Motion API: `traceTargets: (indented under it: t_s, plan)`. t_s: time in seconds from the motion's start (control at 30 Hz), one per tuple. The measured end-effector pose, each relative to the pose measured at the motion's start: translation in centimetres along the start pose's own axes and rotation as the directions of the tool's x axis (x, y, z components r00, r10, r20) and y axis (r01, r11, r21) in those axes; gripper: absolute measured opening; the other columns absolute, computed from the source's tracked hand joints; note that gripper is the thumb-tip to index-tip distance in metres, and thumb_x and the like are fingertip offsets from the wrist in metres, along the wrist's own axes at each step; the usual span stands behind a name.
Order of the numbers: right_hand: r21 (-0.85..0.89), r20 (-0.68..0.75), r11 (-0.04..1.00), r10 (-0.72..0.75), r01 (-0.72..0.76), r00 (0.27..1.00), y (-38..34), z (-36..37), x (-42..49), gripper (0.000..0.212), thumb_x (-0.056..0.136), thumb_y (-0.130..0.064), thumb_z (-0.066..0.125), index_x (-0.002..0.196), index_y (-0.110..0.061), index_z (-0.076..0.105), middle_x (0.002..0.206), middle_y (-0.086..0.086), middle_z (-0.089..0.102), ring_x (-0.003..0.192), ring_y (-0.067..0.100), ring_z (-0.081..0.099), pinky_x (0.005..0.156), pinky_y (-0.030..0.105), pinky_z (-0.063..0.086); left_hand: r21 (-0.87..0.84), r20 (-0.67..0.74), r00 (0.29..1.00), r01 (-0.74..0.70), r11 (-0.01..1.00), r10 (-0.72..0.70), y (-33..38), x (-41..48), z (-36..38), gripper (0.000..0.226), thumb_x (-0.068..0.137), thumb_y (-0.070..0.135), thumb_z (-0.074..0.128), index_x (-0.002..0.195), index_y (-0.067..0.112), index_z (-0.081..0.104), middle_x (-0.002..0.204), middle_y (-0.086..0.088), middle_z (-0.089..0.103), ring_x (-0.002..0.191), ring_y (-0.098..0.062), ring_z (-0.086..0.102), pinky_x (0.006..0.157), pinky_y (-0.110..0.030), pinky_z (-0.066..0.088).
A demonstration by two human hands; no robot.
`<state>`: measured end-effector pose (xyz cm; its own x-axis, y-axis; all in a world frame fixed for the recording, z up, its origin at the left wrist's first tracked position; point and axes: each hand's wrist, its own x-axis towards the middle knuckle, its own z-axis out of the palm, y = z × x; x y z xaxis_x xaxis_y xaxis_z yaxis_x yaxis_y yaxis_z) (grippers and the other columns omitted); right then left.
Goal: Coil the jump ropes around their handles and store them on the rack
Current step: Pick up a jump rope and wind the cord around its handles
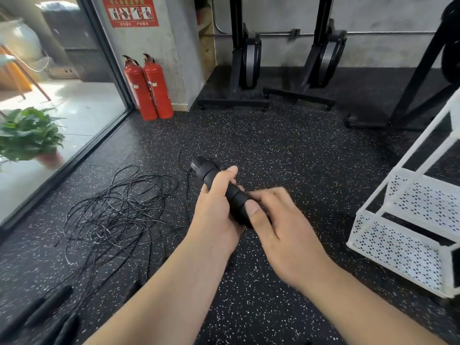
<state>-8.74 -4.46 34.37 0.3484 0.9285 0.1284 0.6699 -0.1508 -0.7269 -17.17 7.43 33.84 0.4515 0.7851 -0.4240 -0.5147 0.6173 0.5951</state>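
Coiling barely begun
Left hand (214, 207) and right hand (281, 220) grip handles (206, 170); ropes (119, 210) sprawl left of rack (398, 245), seemingly uncoiled.

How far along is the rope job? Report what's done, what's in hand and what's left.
Done: nothing visibly stored; no rope shows on the white rack. In hand: the left hand and right hand both grip black handles. Left: the tangled ropes on the floor and more handles at lower left, all yet to coil and rack.
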Motion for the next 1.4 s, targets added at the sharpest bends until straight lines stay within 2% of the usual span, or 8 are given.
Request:
traceTargets:
  t_s: [0.3, 0.6, 0.67, 0.73, 0.8, 0.87, 1.0, 1.4]
  plan:
    - [-0.075, -0.148, 0.997, -0.029, 0.018, 0.989, 0.4, 1.2, 0.2, 0.026, 0.101, -0.059, 0.053, 0.104, -0.034, 0.05, 0.099, -0.016, 0.054, 0.08, 0.01, 0.058, 0.072, 0.042, 0.051, -0.056, -0.114, 0.987, 0.109, 0.992, -0.115, -1.7, -1.9, 0.9, 0.104, 0.051, 0.059, 0.103, 0.138, 0.017, 0.065, 0.123, -0.013, 0.078, 0.104, -0.031, 0.079, 0.095, -0.049, 0.063]
    - [0.105, -0.156, 0.968, 0.242, -0.228, 0.958, 4.0, -3.3, 3.5, 0.025, 0.1, -0.053, 0.066, 0.095, -0.029, 0.064, 0.077, -0.004, 0.071, 0.066, 0.018, 0.071, 0.066, 0.04, 0.056, 0.369, 0.045, 0.996, 0.055, 0.928, -0.077, -0.7, -1.7, 0.7, 0.066, 0.098, 0.03, 0.07, 0.154, 0.011, 0.043, 0.127, -0.023, 0.074, 0.124, -0.029, 0.071, 0.122, -0.048, 0.041]
    - [0.121, -0.125, 0.954, 0.288, -0.274, 0.949, 4.7, -3.9, 3.5, 0.028, 0.1, -0.05, 0.066, 0.092, -0.024, 0.065, 0.075, 0.001, 0.072, 0.059, 0.02, 0.072, 0.064, 0.044, 0.059, 0.738, 0.077, 0.99, -0.137, 0.66, 0.119, -0.5, -2.0, 0.0, 0.097, 0.093, 0.029, 0.074, 0.167, 0.034, 0.012, 0.158, -0.009, 0.053, 0.142, -0.026, 0.054, 0.124, -0.046, 0.036]
    - [0.118, -0.063, 0.949, 0.302, -0.293, 0.951, 5.0, -4.4, 3.3, 0.027, 0.101, -0.047, 0.067, 0.09, -0.022, 0.064, 0.069, -0.001, 0.07, 0.051, 0.011, 0.067, 0.057, 0.034, 0.052, 0.891, 0.434, 0.845, -0.454, -0.008, 0.313, -0.2, -2.4, -0.9, 0.116, 0.088, 0.031, 0.079, 0.168, 0.038, -0.005, 0.176, 0.005, 0.015, 0.163, -0.017, 0.015, 0.131, -0.042, 0.02]
    - [0.131, 0.071, 0.949, 0.279, -0.286, 0.958, 4.6, -4.7, 2.9, 0.025, 0.102, -0.041, 0.069, 0.089, -0.021, 0.065, 0.064, -0.002, 0.067, 0.047, 0.007, 0.061, 0.051, 0.022, 0.046, 0.551, 0.785, 0.591, -0.531, -0.643, 0.185, 0.0, -2.5, -1.7, 0.123, 0.085, 0.039, 0.081, 0.17, 0.023, -0.006, 0.179, 0.001, 0.002, 0.165, -0.021, -0.006, 0.134, -0.047, 0.009]
    - [0.082, 0.229, 0.969, 0.211, -0.234, 0.95, 4.2, -4.6, 2.6, 0.024, 0.102, -0.04, 0.069, 0.093, -0.018, 0.066, 0.067, 0.005, 0.07, 0.05, 0.012, 0.062, 0.051, 0.025, 0.046, 0.341, 0.808, 0.59, -0.465, -0.817, 0.001, -0.4, -2.6, -2.1, 0.12, 0.082, 0.047, 0.082, 0.171, 0.018, 0.007, 0.174, -0.006, 0.021, 0.164, -0.031, 0.009, 0.133, -0.054, 0.012]
    - [0.059, 0.381, 0.983, 0.137, -0.172, 0.914, 3.6, -4.7, 2.2, 0.031, 0.101, -0.045, 0.069, 0.093, -0.016, 0.064, 0.066, 0.011, 0.068, 0.053, 0.018, 0.059, 0.055, 0.036, 0.045, 0.388, 0.734, 0.679, -0.427, -0.817, -0.006, -0.9, -2.5, -2.7, 0.07, 0.08, 0.041, 0.084, 0.138, 0.026, 0.048, 0.117, 0.003, 0.06, 0.109, -0.026, 0.062, 0.101, -0.041, 0.049]
    - [0.288, 0.324, 0.903, 0.221, -0.319, 0.92, 3.3, -5.5, 1.9, 0.07, 0.103, -0.075, 0.031, 0.096, -0.021, 0.075, 0.066, -0.004, 0.062, 0.062, 0.021, 0.041, 0.065, 0.039, 0.041, 0.68, 0.541, 0.832, -0.344, -0.648, 0.126, 1.0, -3.2, -1.3, 0.031, 0.089, 0.04, 0.064, 0.105, 0.033, 0.038, 0.081, 0.01, 0.053, 0.071, -0.021, 0.051, 0.067, -0.035, 0.043]
